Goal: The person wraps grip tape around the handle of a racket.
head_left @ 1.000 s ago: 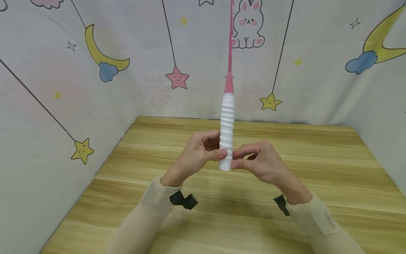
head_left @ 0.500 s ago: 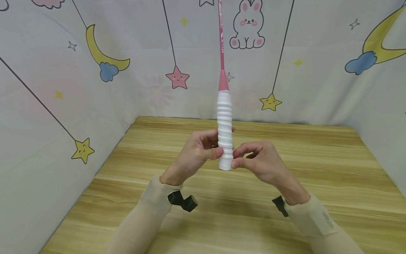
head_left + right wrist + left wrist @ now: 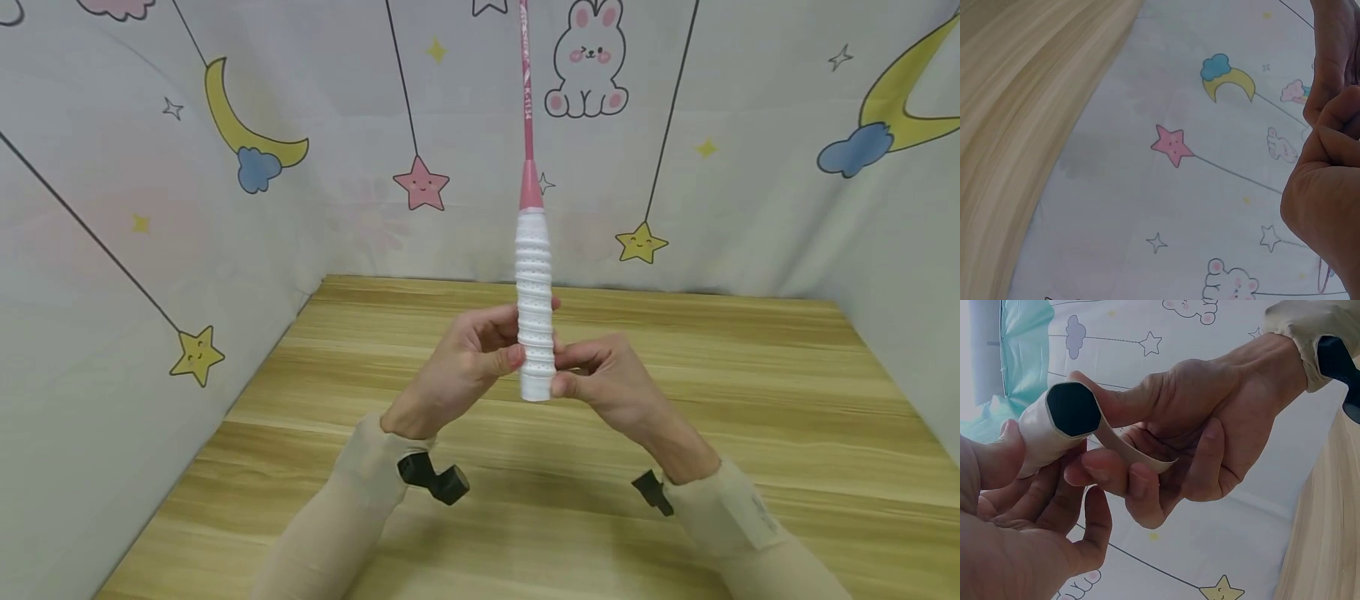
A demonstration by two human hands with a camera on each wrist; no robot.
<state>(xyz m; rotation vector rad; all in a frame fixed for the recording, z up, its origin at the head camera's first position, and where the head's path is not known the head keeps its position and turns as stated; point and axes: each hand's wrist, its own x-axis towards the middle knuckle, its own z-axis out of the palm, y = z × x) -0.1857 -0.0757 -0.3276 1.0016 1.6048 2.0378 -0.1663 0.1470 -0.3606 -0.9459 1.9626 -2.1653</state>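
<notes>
A badminton racket with a pink shaft [image 3: 528,125] stands nearly upright above the table, its handle [image 3: 533,267] wrapped in ridged white grip tape. Its head is outside the head view. My left hand [image 3: 476,354] grips the lower handle, thumb in front and fingers behind. Close to the butt on the other side, my right hand [image 3: 618,383] holds the loose tail of the grip tape. The left wrist view shows that strip [image 3: 1129,449] leaving the handle beside its dark butt end [image 3: 1074,409] and running in among the right fingers. In the right wrist view the hands hide the handle.
The wood-grain table [image 3: 375,367] spreads below both hands. Behind and beside it hangs a white curtain [image 3: 480,225] printed with stars, moons and a rabbit. Small black cameras [image 3: 435,479] are worn at both wrists.
The racket has turned about its length, bringing lettering on the shaft into view, and its shaft has tilted left. The right hand has moved slightly closer to the handle; the left hand stays nearly in place.
</notes>
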